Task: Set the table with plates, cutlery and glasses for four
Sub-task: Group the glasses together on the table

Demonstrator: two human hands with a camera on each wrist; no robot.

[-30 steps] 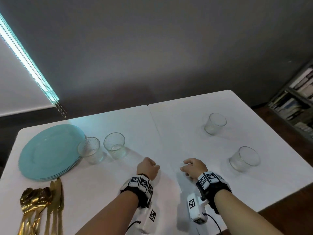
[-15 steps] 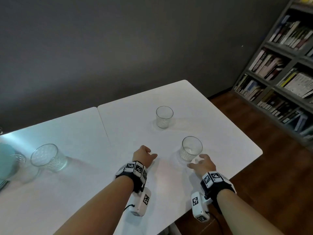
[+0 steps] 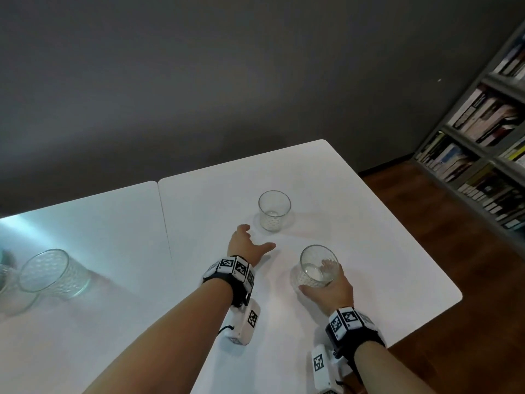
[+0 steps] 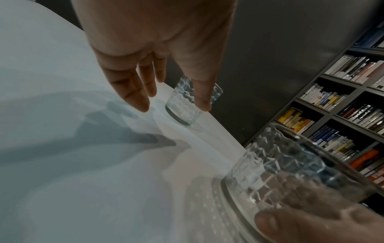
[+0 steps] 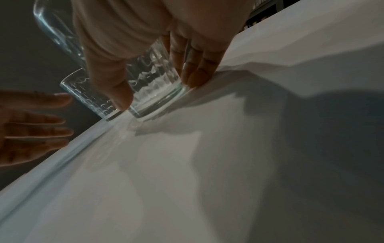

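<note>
My right hand (image 3: 329,288) is now gripping the near glass (image 3: 316,267), thumb on its near side and fingers (image 5: 195,72) curled round the far side; half a second ago it was only reaching, just short of the glass. The glass is standing upright on the white table (image 3: 369,228), toward its right near corner. My left hand (image 3: 246,245) is holding nothing, its fingers (image 4: 133,92) loosely spread and hovering over the table; it has moved forward and is now just beside the far glass (image 3: 274,210), not touching it, where before it was sitting further back with fingers more curled. A third glass (image 3: 54,273) is standing far to the left, with a fourth glass (image 3: 11,291) partly cut off beside it. A bookshelf (image 3: 483,132) is filling the right edge of the room.
</note>
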